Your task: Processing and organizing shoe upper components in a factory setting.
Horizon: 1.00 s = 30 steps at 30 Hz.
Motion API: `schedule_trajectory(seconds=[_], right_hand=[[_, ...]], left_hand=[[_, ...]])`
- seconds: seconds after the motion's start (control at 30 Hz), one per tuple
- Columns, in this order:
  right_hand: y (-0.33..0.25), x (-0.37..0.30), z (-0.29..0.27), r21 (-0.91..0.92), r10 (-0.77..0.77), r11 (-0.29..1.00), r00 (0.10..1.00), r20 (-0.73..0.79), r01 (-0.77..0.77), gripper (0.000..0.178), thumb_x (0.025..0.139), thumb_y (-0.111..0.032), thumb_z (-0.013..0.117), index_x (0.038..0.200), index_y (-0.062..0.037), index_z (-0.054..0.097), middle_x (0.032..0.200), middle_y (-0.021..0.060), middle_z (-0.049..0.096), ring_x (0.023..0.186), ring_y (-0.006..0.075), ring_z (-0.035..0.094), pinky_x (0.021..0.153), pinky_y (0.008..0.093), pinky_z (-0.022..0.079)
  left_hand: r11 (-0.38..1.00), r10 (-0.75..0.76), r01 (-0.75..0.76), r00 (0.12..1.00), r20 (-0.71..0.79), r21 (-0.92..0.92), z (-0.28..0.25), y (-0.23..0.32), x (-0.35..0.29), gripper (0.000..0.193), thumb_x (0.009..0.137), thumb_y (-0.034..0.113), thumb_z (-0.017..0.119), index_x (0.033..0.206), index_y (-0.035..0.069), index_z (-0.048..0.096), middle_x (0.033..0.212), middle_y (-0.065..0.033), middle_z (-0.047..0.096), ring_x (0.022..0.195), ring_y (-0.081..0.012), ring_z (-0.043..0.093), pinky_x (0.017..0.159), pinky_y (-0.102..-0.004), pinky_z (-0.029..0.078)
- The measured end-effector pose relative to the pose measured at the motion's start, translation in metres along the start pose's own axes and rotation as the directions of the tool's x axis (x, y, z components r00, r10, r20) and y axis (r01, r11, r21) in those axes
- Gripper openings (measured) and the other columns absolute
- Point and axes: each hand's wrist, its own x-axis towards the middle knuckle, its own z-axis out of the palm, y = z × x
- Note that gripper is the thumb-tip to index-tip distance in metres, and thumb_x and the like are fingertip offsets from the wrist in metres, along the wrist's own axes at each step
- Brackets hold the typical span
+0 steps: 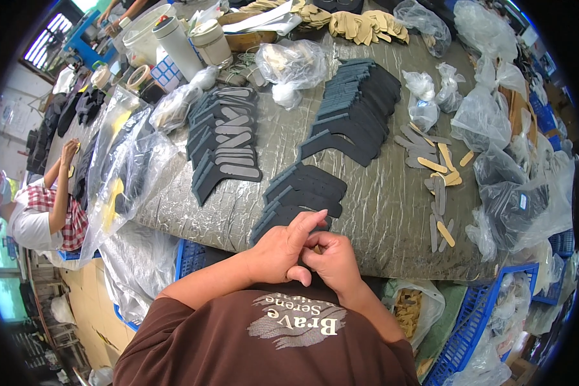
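Note:
My left hand (278, 252) is at the table's near edge, its fingers stretched to the right and its thumb apart below. Against it sits my right hand (334, 262), with thumb and forefinger pinched beside the left fingers; whatever they hold, if anything, is hidden. Just beyond both hands lies a short row of black angled flat pieces (309, 183) with blue-grey edges, partly covered by my left hand. A longer overlapping row of black angled pieces (360, 109) stretches away behind. To the left, similar pieces (206, 177) carry grey rounded strips (235, 152).
Loose grey and tan strips (445, 168) lie scattered on the right of the table (392, 219). Clear plastic bags (521, 199) crowd the right edge, above a blue crate (460, 344). Jars (210, 44) stand far left. Another person (45, 206) works at the left.

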Motion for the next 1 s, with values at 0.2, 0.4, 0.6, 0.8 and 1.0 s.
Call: schedule_trajectory(seconds=[0.2,0.4,0.6,0.8,1.0], right_hand=[[0.014,0.004,0.000,0.727,-0.045,0.682,0.988,0.150,-0.079,0.002,0.086,-0.006,0.053,0.087,-0.0059,0.055,0.074,-0.0035,0.051,0.060,0.0035,0.042,0.053,0.0201,0.036],[0.005,0.000,0.001,0.689,0.012,0.718,0.991,0.135,-0.102,0.008,0.089,-0.007,0.043,0.093,-0.0072,0.050,0.082,0.0001,0.051,0.065,0.0042,0.043,0.056,0.0183,0.034],[0.008,0.010,-0.028,0.899,0.137,0.416,0.967,-0.214,0.140,0.009,0.088,-0.008,0.040,0.090,-0.0091,0.048,0.086,0.0074,0.055,0.069,0.0146,0.051,0.052,0.0219,0.038],[0.024,-0.009,-0.036,-0.217,-0.403,0.913,0.849,-0.342,0.346,0.012,0.081,-0.002,0.055,0.091,-0.0081,0.055,0.071,0.0019,0.047,0.057,0.0110,0.046,0.045,0.0271,0.037],[0.028,-0.008,-0.021,-0.898,-0.654,0.308,0.755,0.039,0.313,0.020,0.070,-0.011,0.070,0.089,-0.0113,0.067,0.063,0.0044,0.046,0.053,0.0230,0.051,0.047,0.0350,0.040]], left_hand=[[0.752,-0.429,0.367,0.903,0.017,-0.548,-0.009,0.003,-0.003,0.038,0.086,0.020,0.051,0.120,0.003,0.048,0.111,-0.0123,0.053,0.085,-0.0177,0.058,0.071,-0.0293,0.047],[0.999,0.008,-0.006,0.997,-0.082,0.032,-0.023,0.004,0.006,0.021,0.076,0.009,0.067,0.097,0.011,0.063,0.102,-0.0088,0.055,0.070,-0.0195,0.059,0.059,-0.0296,0.048],[0.998,0.046,-0.024,0.933,-0.357,0.064,-0.025,0.000,-0.004,0.015,0.068,-0.001,0.071,0.077,0.005,0.062,0.074,-0.0070,0.059,0.065,-0.0217,0.059,0.057,-0.0289,0.047],[0.718,-0.666,0.461,0.673,-0.321,-0.522,-0.034,-0.017,-0.004,0.009,0.079,0.006,0.068,0.084,0.000,0.065,0.069,-0.0009,0.061,0.055,-0.0045,0.053,0.048,-0.0197,0.043],[0.654,-0.755,0.705,0.632,-0.175,-0.273,-0.028,-0.018,0.001,0.013,0.078,0.010,0.068,0.083,-0.002,0.066,0.064,-0.0041,0.062,0.052,-0.0073,0.055,0.048,-0.0223,0.043]])
